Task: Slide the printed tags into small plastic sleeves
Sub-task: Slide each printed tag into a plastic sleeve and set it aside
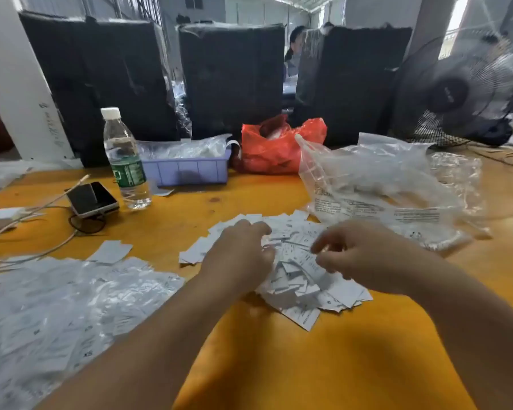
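Both hands, left (243, 253) and right (365, 255), fingers curled, pick at loose tags (296, 279).

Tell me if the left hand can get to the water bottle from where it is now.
Probably yes. The left hand rests on the pile of tags, and the water bottle stands upright further back on its left. Only bare table lies between them; the phone sits off to the bottle's side.

White printed tags (290, 279) heaped; filled sleeves (57, 309) left.

Matt white paper tags (290, 279), glossy crinkled clear plastic sleeves (57, 306), smooth orange table (279, 365) (slightly shiny)
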